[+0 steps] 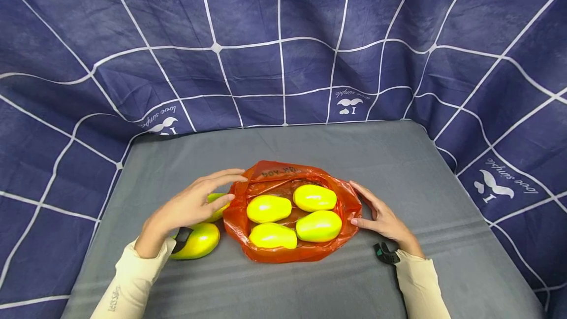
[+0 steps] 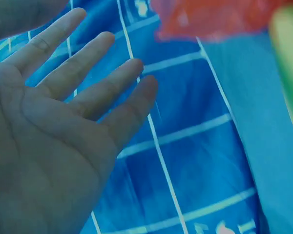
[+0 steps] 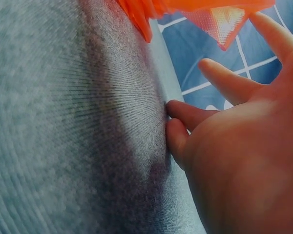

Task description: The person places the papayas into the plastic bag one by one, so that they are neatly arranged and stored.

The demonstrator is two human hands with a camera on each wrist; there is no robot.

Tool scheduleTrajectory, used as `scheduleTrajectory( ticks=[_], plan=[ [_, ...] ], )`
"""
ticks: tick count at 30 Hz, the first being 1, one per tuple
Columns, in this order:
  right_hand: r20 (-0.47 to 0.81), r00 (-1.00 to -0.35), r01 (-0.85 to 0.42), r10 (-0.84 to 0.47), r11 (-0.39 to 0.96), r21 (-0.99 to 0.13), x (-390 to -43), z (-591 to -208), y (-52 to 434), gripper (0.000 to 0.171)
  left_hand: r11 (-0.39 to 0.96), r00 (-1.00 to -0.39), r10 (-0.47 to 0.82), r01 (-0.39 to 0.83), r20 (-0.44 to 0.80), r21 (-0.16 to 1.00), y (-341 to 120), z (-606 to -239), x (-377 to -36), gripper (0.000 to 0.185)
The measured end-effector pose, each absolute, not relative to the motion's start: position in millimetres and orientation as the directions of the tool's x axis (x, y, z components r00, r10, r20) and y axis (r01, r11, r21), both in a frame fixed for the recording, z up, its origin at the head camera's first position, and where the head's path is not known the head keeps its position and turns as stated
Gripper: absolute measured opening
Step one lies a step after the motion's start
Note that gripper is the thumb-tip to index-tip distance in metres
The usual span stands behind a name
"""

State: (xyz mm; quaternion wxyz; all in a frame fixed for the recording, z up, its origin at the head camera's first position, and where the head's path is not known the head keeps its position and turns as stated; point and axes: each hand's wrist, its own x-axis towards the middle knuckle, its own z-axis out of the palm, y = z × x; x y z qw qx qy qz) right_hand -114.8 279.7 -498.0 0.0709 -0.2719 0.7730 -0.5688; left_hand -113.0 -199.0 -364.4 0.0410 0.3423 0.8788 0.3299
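Note:
A red plastic bag lies with its mouth wide open in the head view, and several yellow-green mangoes are inside it. At its left rim is my left hand, fingers extended; the left wrist view shows the palm holding nothing. Two more mangoes lie outside the bag, one beside my left wrist and another partly hidden behind that hand. On the bag's right side, my right hand has its fingers spread, one fingertip at the bag's edge in the right wrist view.
A grey cloth covers the table under everything. Dark blue curtains with white grid lines enclose the back and both sides. Black straps sit at both wrists, with a small black device at the right one.

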Motion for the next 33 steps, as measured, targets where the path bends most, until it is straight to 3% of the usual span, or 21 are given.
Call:
scheduleTrajectory(
  ticks=[8, 14, 21, 33],
  plan=[
    [0.186, -0.846, -0.337, -0.5, 0.229, -0.913, -113.7, -497.9, 280.0, 0.089, 0.589, -0.819, 0.554, 0.512, 0.15, 0.625, -241.7, -384.1, -120.5, 0.044],
    [0.189, -0.844, -0.339, -0.502, 0.226, -0.913, -113.6, -500.0, 281.4, 0.089, 0.552, -0.836, 0.548, 0.386, 0.027, 0.739, -257.8, -404.5, -126.7, 0.045],
    [0.187, -0.837, -0.344, -0.515, 0.228, -0.911, -114.8, -499.4, 280.9, 0.089, 0.482, -0.802, 0.593, 0.289, -0.065, 0.827, -266.2, -421.1, -132.8, 0.05],
    [0.184, -0.836, -0.353, -0.516, 0.25, -0.902, -116.5, -497.3, 281.1, 0.09, 0.522, -0.769, 0.613, 0.224, -0.18, 0.823, -264.6, -435.1, -130.9, 0.057]
  ],
)
